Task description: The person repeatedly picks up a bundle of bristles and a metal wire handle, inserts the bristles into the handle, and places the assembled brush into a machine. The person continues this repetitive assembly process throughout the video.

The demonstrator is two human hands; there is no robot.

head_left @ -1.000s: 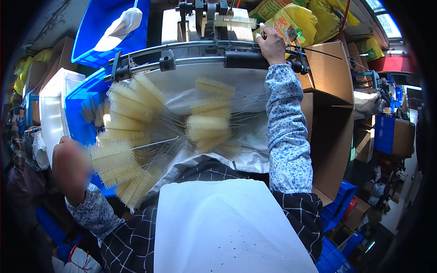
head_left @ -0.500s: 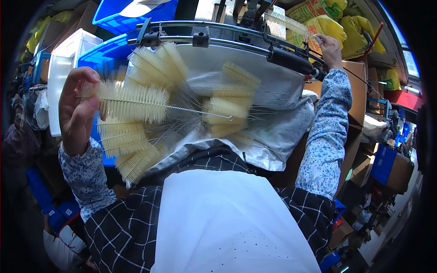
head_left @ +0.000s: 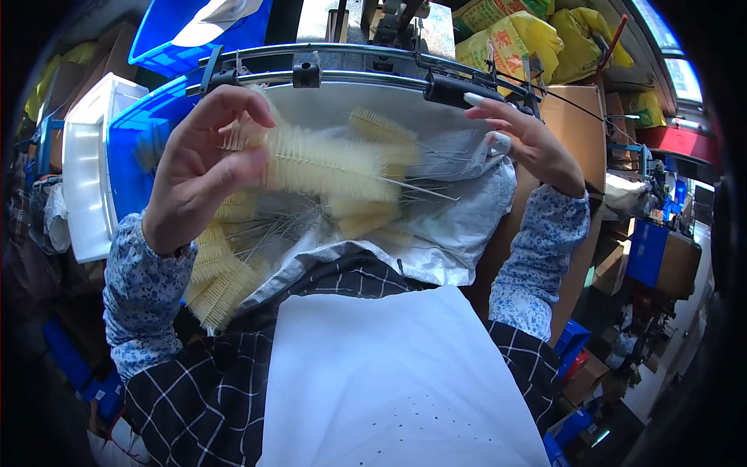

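My left hand [head_left: 191, 167] pinches the bristle end of a cream bristle brush [head_left: 331, 165] between thumb and fingers. Its twisted wire stem points right, over the lap. My right hand [head_left: 541, 148] is raised at the right beside the machine's black cylinder [head_left: 451, 89], fingers apart and nothing in them; white covers sit on some fingertips. Below the held brush, more brushes [head_left: 222, 284] lie in a bunch at the left, wire stems toward the middle. A second group of brushes [head_left: 364, 218] lies in the middle on a white woven sack [head_left: 443, 233], partly hidden by the held one.
Metal rails [head_left: 350, 78] of a machine cross in front of me. Blue bins [head_left: 128, 156] and a white foam box [head_left: 89, 179] stand at the left. A cardboard box [head_left: 572, 132] is at the right, with yellow sacks [head_left: 513, 47] behind.
The held brush has moved right with my left hand. My right hand has come down and nearer from the machine's far right; the brush it was holding there is no longer in that place.
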